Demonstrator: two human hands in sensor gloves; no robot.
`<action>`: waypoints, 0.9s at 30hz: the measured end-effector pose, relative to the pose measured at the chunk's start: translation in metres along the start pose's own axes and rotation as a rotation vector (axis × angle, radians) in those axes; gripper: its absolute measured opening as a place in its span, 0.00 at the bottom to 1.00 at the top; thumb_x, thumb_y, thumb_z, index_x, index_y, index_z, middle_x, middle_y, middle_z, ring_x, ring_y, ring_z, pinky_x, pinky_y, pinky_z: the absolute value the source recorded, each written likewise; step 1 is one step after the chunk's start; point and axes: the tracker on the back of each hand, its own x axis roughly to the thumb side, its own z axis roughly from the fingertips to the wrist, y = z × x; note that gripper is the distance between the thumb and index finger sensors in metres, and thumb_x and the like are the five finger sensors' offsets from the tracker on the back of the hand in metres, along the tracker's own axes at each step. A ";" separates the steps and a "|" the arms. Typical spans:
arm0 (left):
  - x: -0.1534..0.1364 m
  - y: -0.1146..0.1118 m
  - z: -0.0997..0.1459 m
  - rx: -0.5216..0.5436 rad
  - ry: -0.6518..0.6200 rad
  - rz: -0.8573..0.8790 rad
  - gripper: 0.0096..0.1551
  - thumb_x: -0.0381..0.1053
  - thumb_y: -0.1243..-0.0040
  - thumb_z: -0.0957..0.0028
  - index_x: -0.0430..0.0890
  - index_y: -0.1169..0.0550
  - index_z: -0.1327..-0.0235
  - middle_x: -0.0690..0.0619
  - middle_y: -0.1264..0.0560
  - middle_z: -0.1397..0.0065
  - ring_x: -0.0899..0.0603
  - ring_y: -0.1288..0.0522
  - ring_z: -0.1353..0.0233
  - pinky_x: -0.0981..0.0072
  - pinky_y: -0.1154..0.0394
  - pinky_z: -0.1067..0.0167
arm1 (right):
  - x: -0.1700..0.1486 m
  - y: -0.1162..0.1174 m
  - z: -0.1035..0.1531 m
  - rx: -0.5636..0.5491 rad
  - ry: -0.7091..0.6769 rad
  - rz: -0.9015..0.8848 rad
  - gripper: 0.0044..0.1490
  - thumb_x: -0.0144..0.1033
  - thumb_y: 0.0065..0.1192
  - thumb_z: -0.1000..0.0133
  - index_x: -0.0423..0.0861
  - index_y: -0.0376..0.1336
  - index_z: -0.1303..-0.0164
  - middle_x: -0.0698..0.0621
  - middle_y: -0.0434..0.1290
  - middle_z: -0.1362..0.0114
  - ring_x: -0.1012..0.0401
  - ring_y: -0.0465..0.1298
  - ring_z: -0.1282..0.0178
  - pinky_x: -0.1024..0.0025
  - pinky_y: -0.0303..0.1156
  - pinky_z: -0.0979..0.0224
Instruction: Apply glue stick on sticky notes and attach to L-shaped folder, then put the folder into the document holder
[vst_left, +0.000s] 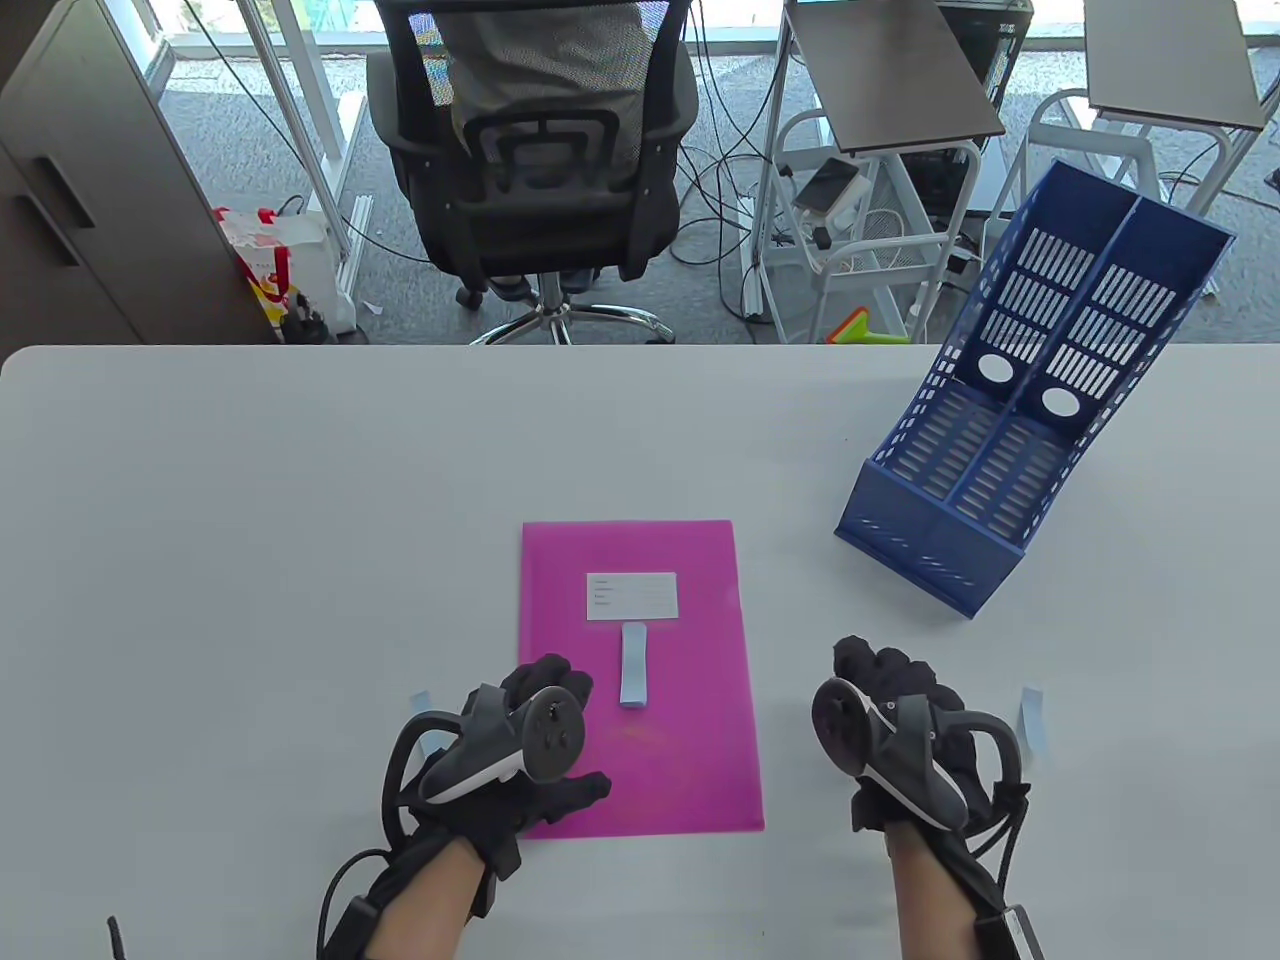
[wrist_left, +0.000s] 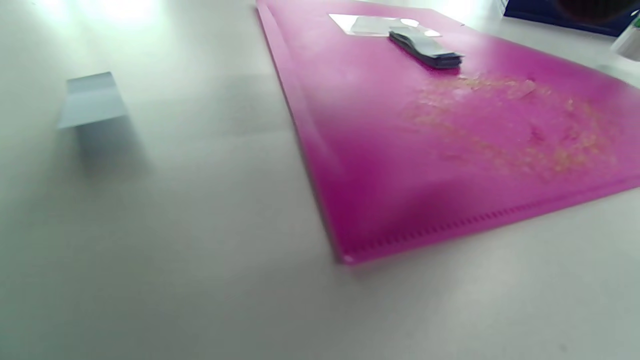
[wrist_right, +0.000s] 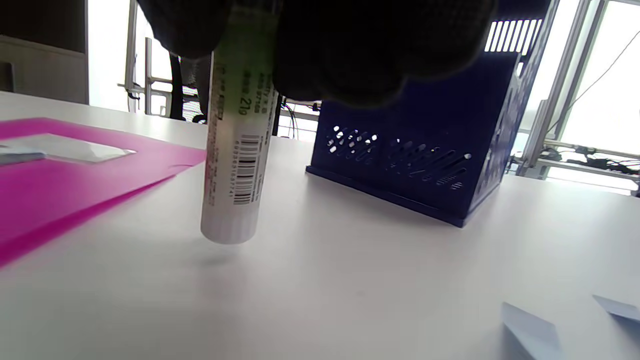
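A pink L-shaped folder (vst_left: 690, 760) lies flat on the table, with a white label (vst_left: 631, 596) and a small pad of blue sticky notes (vst_left: 634, 680) on it. A yellowish glue smear (wrist_left: 520, 125) shows on the folder below the pad (wrist_left: 425, 47). My left hand (vst_left: 556, 690) rests over the folder's lower left corner with its thumb stretched out, holding nothing that I can see. To the right of the folder, my right hand (vst_left: 875, 668) grips a white glue stick (wrist_right: 235, 150) upright, its bottom end just above the table. The blue document holder (vst_left: 1010, 430) leans at the far right.
One loose blue sticky note (vst_left: 1032, 720) lies right of my right hand and another (vst_left: 420, 703) lies left of my left hand. Beyond the table's far edge stand an office chair (vst_left: 540, 150) and a white trolley (vst_left: 870, 200).
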 end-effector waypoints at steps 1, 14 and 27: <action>0.002 0.001 0.001 0.013 -0.023 0.027 0.54 0.75 0.48 0.54 0.59 0.56 0.23 0.56 0.60 0.12 0.46 0.52 0.09 0.39 0.49 0.15 | 0.009 -0.003 0.002 -0.008 -0.056 -0.097 0.29 0.48 0.55 0.36 0.51 0.61 0.25 0.46 0.76 0.40 0.56 0.77 0.51 0.62 0.76 0.44; 0.012 0.004 0.005 0.039 -0.184 0.263 0.46 0.72 0.47 0.53 0.61 0.49 0.24 0.58 0.43 0.15 0.51 0.31 0.18 0.53 0.31 0.22 | 0.077 -0.003 0.016 0.223 -0.391 -0.722 0.30 0.45 0.55 0.37 0.51 0.59 0.24 0.45 0.75 0.37 0.55 0.79 0.48 0.62 0.76 0.42; 0.024 0.012 0.009 0.093 -0.215 0.310 0.33 0.66 0.48 0.48 0.63 0.38 0.29 0.64 0.25 0.34 0.58 0.19 0.41 0.63 0.23 0.35 | 0.077 0.009 0.005 0.246 -0.140 -0.881 0.44 0.59 0.37 0.31 0.33 0.57 0.25 0.55 0.78 0.59 0.65 0.77 0.70 0.72 0.77 0.62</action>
